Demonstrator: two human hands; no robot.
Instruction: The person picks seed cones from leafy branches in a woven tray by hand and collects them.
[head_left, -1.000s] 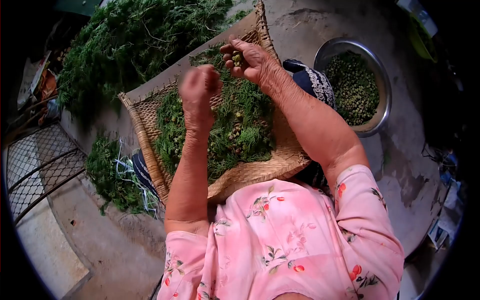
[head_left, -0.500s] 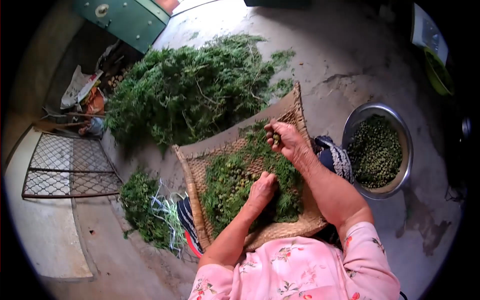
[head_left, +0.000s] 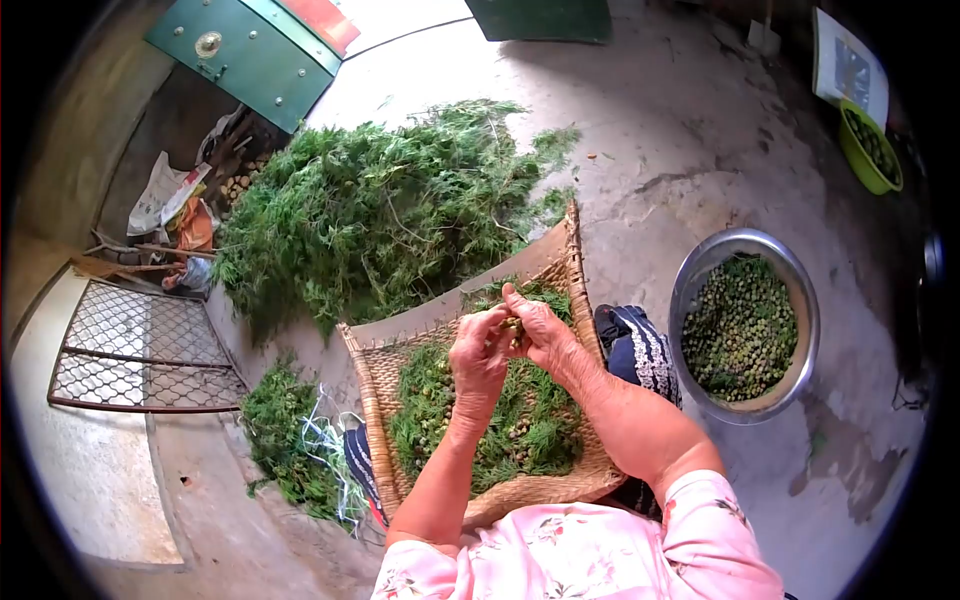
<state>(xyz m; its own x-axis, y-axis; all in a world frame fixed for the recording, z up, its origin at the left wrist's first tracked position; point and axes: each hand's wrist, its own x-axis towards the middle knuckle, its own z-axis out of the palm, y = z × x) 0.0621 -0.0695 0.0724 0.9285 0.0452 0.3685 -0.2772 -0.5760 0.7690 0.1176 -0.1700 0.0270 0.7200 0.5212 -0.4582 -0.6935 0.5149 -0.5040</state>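
Note:
A woven basket tray [head_left: 372, 400] rests on the lap, holding green sprigs [head_left: 540, 425] and small round green cones. Above its far part my two hands meet. My right hand [head_left: 543, 330] has its fingers curled round several small green cones. Against it, my left hand [head_left: 482, 350] is closed with its fingertips pinched together; whatever is between them is too small to make out. To the right of the tray, a metal basin [head_left: 812, 345] on the floor contains many green cones.
A large heap of green branches [head_left: 370, 215] lies beyond the tray. A smaller bunch [head_left: 285, 440] with pale strings is at the left, near a metal grille [head_left: 145, 350]. A green cabinet [head_left: 245, 55] stands at the back left, a lime-green bowl [head_left: 868, 150] at the far right.
My left hand went down to the sprigs in the tray, then rose to meet my right hand. My right hand still holds cones. The view has tilted up, showing more of the floor and cabinet.

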